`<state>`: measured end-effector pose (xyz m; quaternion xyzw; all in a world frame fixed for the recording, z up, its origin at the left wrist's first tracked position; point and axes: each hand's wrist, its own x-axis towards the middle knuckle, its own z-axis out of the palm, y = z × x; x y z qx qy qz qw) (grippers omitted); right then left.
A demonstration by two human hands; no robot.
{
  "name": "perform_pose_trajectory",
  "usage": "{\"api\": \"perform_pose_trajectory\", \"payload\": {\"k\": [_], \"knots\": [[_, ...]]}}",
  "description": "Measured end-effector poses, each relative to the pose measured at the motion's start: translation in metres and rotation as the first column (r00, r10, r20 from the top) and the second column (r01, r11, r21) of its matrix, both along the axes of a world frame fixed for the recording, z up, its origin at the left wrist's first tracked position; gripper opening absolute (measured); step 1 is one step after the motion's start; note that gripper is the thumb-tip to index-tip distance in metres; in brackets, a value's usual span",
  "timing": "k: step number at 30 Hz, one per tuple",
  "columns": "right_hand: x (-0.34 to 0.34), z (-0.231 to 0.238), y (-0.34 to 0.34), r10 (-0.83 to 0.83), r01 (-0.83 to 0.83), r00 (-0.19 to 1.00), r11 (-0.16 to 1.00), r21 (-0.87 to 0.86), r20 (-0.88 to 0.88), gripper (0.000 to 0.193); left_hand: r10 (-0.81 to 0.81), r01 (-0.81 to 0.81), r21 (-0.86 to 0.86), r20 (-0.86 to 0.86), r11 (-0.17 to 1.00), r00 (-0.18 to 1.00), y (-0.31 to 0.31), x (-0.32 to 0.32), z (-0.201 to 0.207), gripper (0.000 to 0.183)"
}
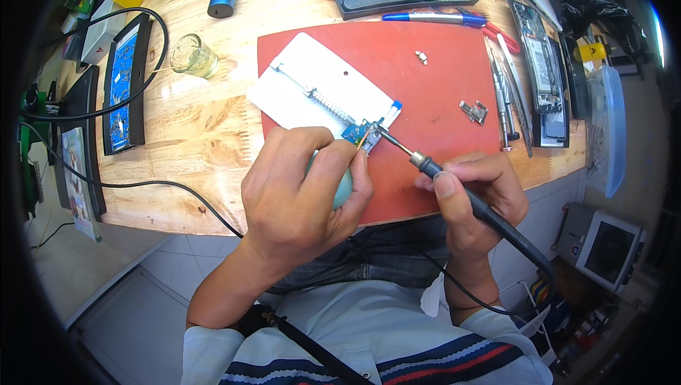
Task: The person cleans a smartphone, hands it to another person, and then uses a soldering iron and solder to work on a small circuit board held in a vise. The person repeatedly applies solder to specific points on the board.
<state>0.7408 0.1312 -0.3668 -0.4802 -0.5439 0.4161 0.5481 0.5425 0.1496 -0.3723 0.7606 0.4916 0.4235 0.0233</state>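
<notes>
Item one: my left grip (pixel 301 190), fingers curled around a teal rounded object (pixel 343 190) (mostly hidden by my knuckles, so its kind I cannot tell). Thumb and forefinger reach the near edge of a small blue circuit board (pixel 352 132).

Item two: my right grip (pixel 482 197), closed around the dark handle of a soldering iron (pixel 507 229), held like a pen. Its metal tip points up and left, at the right side of the board; whether it touches, I cannot tell.

Item three: the circuit board itself, at the lower right end of a white holder plate (pixel 305 66) with a spring (pixel 332 105) along its middle. The plate lies slantwise, mostly on a red mat (pixel 418 101), its left corner over the wooden tabletop (pixel 177 119).

Also on the mat: a small metal piece (pixel 421 57) near the far edge; a larger metal part (pixel 474 112) toward the right.

Around the mat: a glass jar (pixel 202 62) of yellowish liquid, left; a black tool tray (pixel 343 10) and a blue pen (pixel 434 19), far side; an opened phone (pixel 535 59), right.
</notes>
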Motion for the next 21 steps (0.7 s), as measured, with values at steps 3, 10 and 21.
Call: {"api": "perform_pose_trajectory", "payload": {"k": [3,10,21], "knots": [[-0.0001,-0.0001,-0.0004,-0.001,0.001,1.000,1.000,-0.002,0.003,0.013,-0.005,0.005,0.008,0.003,1.000,1.000,0.0001,-0.0001,-0.0006,0.022],[0.0002,-0.0012,-0.0004,0.005,-0.005,1.000,1.000,0.005,-0.001,0.013,-0.008,0.008,0.021,0.004,1.000,1.000,0.0003,-0.0001,-0.0021,0.022],[-0.0016,-0.0026,-0.0018,-0.018,0.018,1.000,1.000,0.011,-0.006,0.013,-0.014,0.014,0.014,-0.013,1.000,1.000,0.0007,-0.0012,-0.0007,0.022]]}}
